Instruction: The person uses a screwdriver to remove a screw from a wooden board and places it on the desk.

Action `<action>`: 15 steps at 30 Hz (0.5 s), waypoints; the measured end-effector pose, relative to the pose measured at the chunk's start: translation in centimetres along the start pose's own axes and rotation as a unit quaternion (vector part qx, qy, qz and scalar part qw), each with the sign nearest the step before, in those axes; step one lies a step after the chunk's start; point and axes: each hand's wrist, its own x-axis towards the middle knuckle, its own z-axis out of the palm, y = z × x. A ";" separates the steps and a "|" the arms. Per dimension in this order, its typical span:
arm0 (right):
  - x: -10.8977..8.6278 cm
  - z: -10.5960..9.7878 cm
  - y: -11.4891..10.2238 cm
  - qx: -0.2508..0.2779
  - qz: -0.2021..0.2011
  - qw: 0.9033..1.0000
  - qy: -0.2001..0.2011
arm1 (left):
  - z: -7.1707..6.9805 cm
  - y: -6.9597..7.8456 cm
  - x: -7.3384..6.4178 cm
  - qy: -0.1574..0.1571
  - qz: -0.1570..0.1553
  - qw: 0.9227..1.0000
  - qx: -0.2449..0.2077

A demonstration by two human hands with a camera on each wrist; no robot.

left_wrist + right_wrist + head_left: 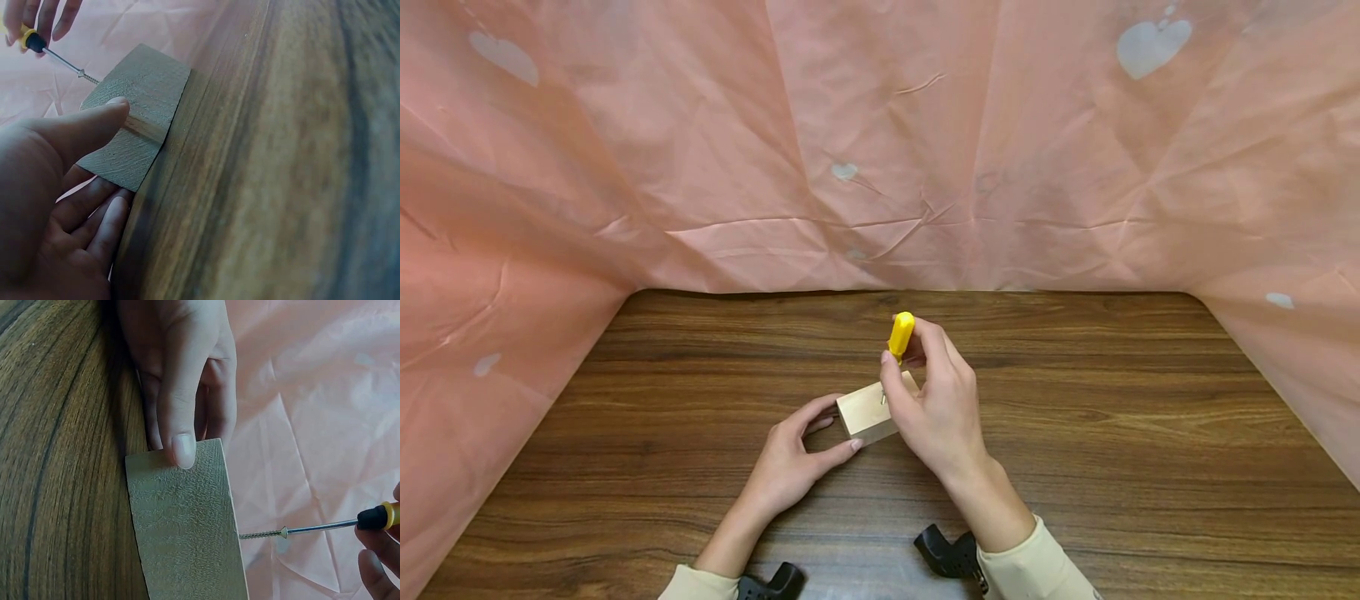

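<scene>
A pale wooden block (863, 411) lies on the brown table, and a screw (262, 535) stands upright out of its top face. My left hand (793, 454) grips the block's left end, thumb on the near side and fingers behind. Above the block, my right hand (942, 408) holds a screwdriver (901, 333) with a yellow handle and black collar between thumb and fingers. In the right wrist view the screwdriver's metal shaft (322, 527) meets the screw's head in one line. Most of the screw's thread shows above the wood. My right hand hides the block's right part in the head view.
The wood-grain table (1112, 433) spreads around the block. Pink cloth with pale hearts (880, 150) hangs along its back and both sides. Black wrist mounts (946, 552) sit at both wrists, by the cream sleeves (1037, 562).
</scene>
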 end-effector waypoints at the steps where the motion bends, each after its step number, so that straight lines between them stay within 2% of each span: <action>1: 0.0 0.0 0.0 -0.003 0.001 1.000 0.000 | 0.0 0.0 0.0 0.001 0.000 1.000 0.001; 15: 0.0 0.0 0.1 -0.004 -0.009 1.000 0.003 | 0.1 0.0 0.0 0.002 0.000 1.000 0.007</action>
